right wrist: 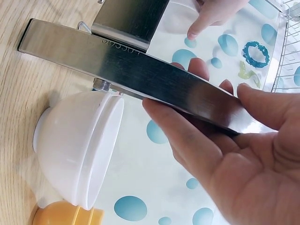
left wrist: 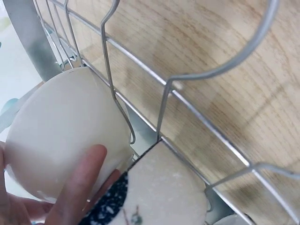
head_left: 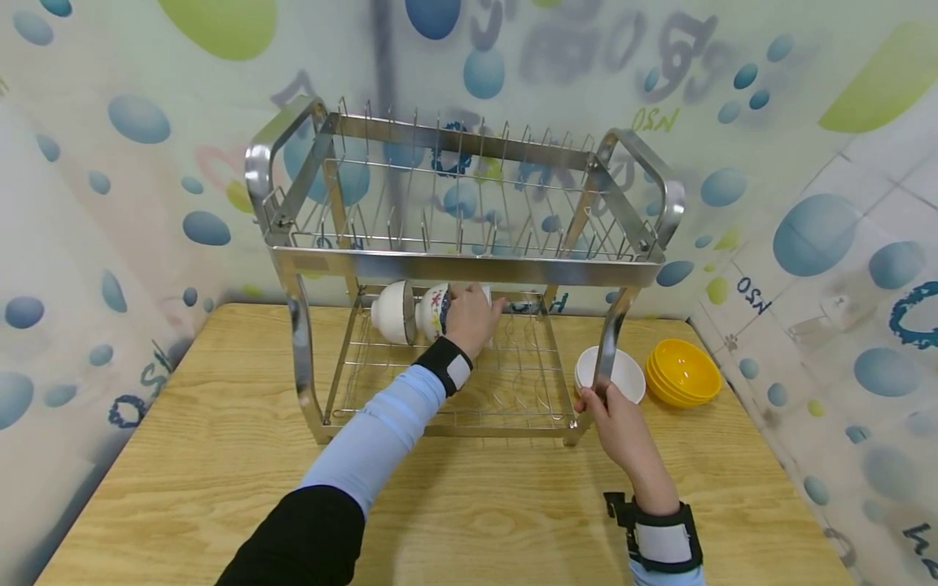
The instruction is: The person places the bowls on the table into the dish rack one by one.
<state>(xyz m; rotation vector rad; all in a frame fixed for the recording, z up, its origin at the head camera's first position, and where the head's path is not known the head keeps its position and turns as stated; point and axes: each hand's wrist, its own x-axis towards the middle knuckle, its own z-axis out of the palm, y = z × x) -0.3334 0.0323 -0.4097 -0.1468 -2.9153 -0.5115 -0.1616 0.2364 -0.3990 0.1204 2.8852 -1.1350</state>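
A two-tier metal dish rack (head_left: 469, 268) stands on the wooden table. On its lower tier, a white bowl (head_left: 394, 313) and a patterned bowl (head_left: 434, 311) sit on their sides in a row. My left hand (head_left: 472, 317) reaches into that tier and holds another white bowl (left wrist: 70, 126), right beside the patterned one; the hand hides most of it in the head view. My right hand (head_left: 619, 423) grips the rack's front right post (right wrist: 140, 70), thumb on one side and fingers on the other.
Just right of the rack stands a white bowl (head_left: 628, 376), upright on the table. Beside it is a stack of yellow bowls (head_left: 683, 373). The rack's upper tier (head_left: 462, 191) overhangs my left hand. A patterned sheet (head_left: 469, 73) covers the walls behind.
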